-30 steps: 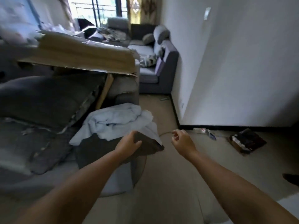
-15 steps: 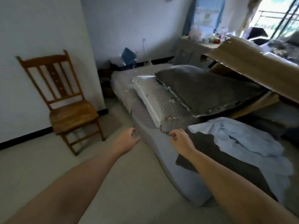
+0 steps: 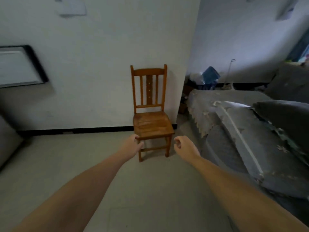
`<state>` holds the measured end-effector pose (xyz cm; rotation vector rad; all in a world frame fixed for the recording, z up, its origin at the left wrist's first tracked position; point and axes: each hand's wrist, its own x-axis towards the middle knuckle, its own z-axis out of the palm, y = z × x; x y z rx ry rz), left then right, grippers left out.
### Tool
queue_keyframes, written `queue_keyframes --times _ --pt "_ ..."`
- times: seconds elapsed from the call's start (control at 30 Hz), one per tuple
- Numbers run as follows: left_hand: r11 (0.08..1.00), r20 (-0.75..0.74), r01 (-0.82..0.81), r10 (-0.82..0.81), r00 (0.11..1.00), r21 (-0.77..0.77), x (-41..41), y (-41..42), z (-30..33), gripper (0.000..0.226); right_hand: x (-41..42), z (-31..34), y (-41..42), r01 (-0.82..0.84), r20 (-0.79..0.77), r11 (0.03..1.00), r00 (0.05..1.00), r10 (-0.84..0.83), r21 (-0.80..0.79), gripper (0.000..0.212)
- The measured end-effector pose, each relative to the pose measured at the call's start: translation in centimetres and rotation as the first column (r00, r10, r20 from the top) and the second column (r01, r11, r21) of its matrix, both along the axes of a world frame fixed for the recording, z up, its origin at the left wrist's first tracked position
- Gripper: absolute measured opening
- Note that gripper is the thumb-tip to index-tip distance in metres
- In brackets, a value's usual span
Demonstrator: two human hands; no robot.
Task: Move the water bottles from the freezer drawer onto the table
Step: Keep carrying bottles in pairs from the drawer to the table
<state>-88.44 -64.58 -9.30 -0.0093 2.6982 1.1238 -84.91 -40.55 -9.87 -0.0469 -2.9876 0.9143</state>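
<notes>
Hands reach out in front with nothing in them, same as half a second ago, but the view has swung left. The brown wooden chair (image 3: 151, 111), which was far off to the left before, now sits in the middle, and the cardboard sheet and the blue cloth are gone from sight.

Two bare arms show. The left hand (image 3: 131, 145) has loosely bent fingers and holds nothing; it lies over the chair's near left corner, and I cannot tell if it touches. The right hand (image 3: 184, 146) has its fingers (image 3: 177, 142) curled in loosely and is empty too.

One chair stands against the white wall (image 3: 100, 72). One black-framed white board (image 3: 18, 67) hangs on the left. One pile of grey worn cushions (image 3: 250, 131) fills the right side. One blue bag (image 3: 210, 75) sits far back by the wall.

The floor (image 3: 66, 156) is pale grey tile, and the room is dim. No water bottles, freezer drawer or table can be seen.
</notes>
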Motion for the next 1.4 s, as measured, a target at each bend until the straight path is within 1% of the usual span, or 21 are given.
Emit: queue_keyframes --times 0.1,0.17,0.3,0.43,0.6,0.73,0.83,0.87,1.0,1.1,1.17,1.3,1.4 --pt "0.992 0.015 -0.124 0.124 0.992 0.027 -2.1 -5.1 0.3 0.049 -4.3 0.5 -5.4 -0.112 -0.005 0.993 0.994 0.112 0.02 0.026" --pt "0.984 0.001 -0.179 0.179 0.984 0.009 -3.0 -8.0 0.1 0.049 -7.1 1.0 -8.5 -0.166 -0.018 0.986 0.986 0.166 0.034 0.022" --pt "0.961 -0.002 -0.277 0.277 0.961 -0.016 -4.9 -13.6 -0.5 0.047 -12.5 1.3 -14.4 -0.292 -0.033 0.955 0.955 0.294 0.039 0.024" --pt "0.917 -0.005 -0.398 0.398 0.917 -0.019 -9.1 -19.5 -0.9 0.045 -18.7 0.8 -20.5 -0.417 -0.024 0.908 0.908 0.418 0.045 0.028" --pt "0.87 -0.092 -0.491 0.485 0.87 -0.053 -15.9 -25.6 0.4 0.042 -27.9 1.1 -26.9 -0.523 -0.028 0.85 0.85 0.526 0.068 0.029" --pt "0.816 -0.145 -0.571 0.556 0.818 -0.091 -21.7 -31.0 1.6 0.042 -36.9 2.2 -33.8 -0.624 -0.024 0.774 0.777 0.629 0.104 0.031" --pt "0.784 -0.165 -0.616 0.599 0.783 -0.079 -23.5 -33.9 1.7 0.038 -40.3 2.5 -37.9 -0.657 -0.024 0.747 0.749 0.662 0.106 0.032" --pt "0.768 -0.149 -0.635 0.62 0.77 -0.085 -23.9 -35.0 1.5 0.038 -41.1 2.3 -39.5 -0.674 -0.019 0.731 0.733 0.68 0.106 0.032" --pt "0.682 -0.127 -0.724 0.713 0.689 -0.104 -25.6 -41.0 1.1 0.04 -44.3 1.5 -47.4 -0.764 -0.001 0.636 0.64 0.768 0.11 0.03" --pt "0.617 -0.139 -0.779 0.767 0.627 -0.112 -26.9 -46.3 0.6 0.039 -46.7 0.7 -53.7 -0.818 0.019 0.566 0.571 0.821 0.106 0.03" --pt "0.614 -0.133 -0.78 0.769 0.626 -0.121 -27.4 -49.0 0.6 0.039 -47.7 0.8 -56.5 -0.831 0.035 0.547 0.552 0.833 0.101 0.03" --pt "0.575 -0.152 -0.811 0.797 0.585 -0.108 -30.2 -57.0 0.4 0.035 -51.4 0.8 -64.6 -0.854 0.015 0.512 0.515 0.857 0.098 0.031" --pt "0.559 -0.16 -0.823 0.808 0.567 -0.096 -33.1 -63.9 1.3 0.035 -55.2 2.1 -71.9 -0.861 -0.03 0.495 0.495 0.868 0.111 0.032"
